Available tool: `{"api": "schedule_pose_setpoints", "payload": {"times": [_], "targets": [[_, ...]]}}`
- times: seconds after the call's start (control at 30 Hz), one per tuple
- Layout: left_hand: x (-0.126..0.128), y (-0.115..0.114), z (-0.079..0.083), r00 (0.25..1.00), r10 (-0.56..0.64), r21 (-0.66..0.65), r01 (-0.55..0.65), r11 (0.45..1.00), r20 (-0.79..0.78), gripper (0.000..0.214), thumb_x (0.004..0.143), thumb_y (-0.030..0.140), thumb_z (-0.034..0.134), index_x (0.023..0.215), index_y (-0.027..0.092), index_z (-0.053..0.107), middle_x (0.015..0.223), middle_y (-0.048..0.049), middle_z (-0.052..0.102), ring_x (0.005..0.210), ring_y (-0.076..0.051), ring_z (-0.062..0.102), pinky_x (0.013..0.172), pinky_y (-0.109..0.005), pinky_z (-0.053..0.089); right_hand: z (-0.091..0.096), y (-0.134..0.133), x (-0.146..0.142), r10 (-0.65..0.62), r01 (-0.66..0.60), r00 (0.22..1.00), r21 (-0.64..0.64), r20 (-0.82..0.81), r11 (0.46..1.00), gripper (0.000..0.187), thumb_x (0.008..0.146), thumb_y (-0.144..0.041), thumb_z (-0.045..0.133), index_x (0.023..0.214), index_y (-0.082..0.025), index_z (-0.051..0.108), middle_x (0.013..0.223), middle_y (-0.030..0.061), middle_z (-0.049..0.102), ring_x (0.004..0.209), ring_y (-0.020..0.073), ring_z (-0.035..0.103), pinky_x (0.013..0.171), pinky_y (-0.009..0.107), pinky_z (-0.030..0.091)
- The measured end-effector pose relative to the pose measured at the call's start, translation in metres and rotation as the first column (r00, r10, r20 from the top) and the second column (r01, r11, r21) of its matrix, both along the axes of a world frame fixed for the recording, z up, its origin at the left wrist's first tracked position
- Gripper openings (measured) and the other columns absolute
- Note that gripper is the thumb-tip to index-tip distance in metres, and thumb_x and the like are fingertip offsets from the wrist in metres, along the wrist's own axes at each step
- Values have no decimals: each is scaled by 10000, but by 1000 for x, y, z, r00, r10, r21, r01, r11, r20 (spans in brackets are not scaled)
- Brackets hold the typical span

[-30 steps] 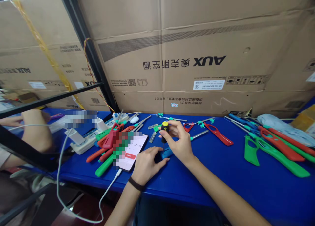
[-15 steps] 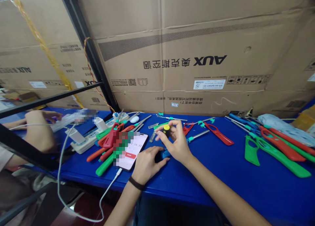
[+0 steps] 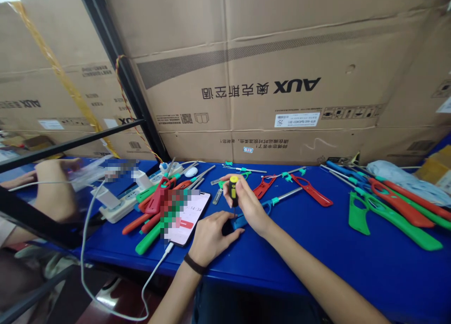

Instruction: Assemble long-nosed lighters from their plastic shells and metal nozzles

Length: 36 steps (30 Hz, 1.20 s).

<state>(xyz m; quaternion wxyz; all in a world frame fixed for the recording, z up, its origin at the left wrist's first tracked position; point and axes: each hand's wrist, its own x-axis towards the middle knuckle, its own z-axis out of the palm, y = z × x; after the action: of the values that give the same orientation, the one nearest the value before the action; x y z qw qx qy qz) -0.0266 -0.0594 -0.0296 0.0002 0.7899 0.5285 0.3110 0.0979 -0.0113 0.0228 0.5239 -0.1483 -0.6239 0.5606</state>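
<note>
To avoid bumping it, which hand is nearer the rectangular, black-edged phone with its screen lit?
Left: your left hand sits close beside the phone; your right hand is farther right, its grip on the black-and-yellow screwdriver.

Bench: blue, smooth, faint sheen. Blue casing near the front edge: smooth, moulded plastic by its look; its tube, grey metal, dull shine. Screwdriver: handle apparently plastic, black and yellow; shaft thin, metallic. Red casing and green casing, toward the right edge: plastic, soft gloss. Phone: glassy, smooth face. Carton behind the back edge: brown cardboard, matt, creased. Pale bundle, back right corner: rumpled; from here I cannot tell cloth from film.
</note>
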Motion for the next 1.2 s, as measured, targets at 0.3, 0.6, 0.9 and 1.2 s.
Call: {"api": "schedule_pose_setpoints", "payload": {"times": [0.3, 0.6, 0.9, 1.2], "targets": [[0, 0, -1, 1000, -4, 4, 4, 1000, 0, 245, 774, 387, 680, 928, 200, 647, 880, -32, 731, 781, -214, 702, 673, -288, 548, 3, -2, 4, 34, -34, 999, -11, -36, 999, 288, 900, -518, 434, 975, -241, 457, 874, 6, 510, 608, 104, 475, 597, 268, 458], [0, 0, 0, 1000, 2, -2, -2, 1000, 1, 228, 777, 384, 673, 917, 207, 640, 851, -25, 727, 759, -211, 700, 665, -286, 546, 6, -5, 6, 43, -43, 999, 15, 10, 999, 329, 890, -559, 423, 967, -240, 452, 890, 25, 527, 627, 117, 477, 606, 284, 461], [0, 0, 0, 1000, -1, -8, 2, 1000, 11, 227, 775, 366, 678, 926, 201, 638, 873, -36, 726, 783, -212, 699, 679, -286, 545, 4, -5, 6, 94, -93, 996, 6, -12, 996, 328, 920, -552, 365, 940, -244, 474, 818, -2, 480, 568, 103, 443, 549, 261, 431], [0, 0, -1, 1000, 3, -6, -3, 1000, 11, 203, 774, 355, 674, 904, 202, 641, 847, -31, 726, 764, -216, 699, 674, -291, 550, 1, -5, 5, 44, -44, 999, 29, 18, 999, 317, 879, -554, 465, 988, -256, 453, 931, 20, 511, 622, 110, 479, 585, 268, 470]]}}
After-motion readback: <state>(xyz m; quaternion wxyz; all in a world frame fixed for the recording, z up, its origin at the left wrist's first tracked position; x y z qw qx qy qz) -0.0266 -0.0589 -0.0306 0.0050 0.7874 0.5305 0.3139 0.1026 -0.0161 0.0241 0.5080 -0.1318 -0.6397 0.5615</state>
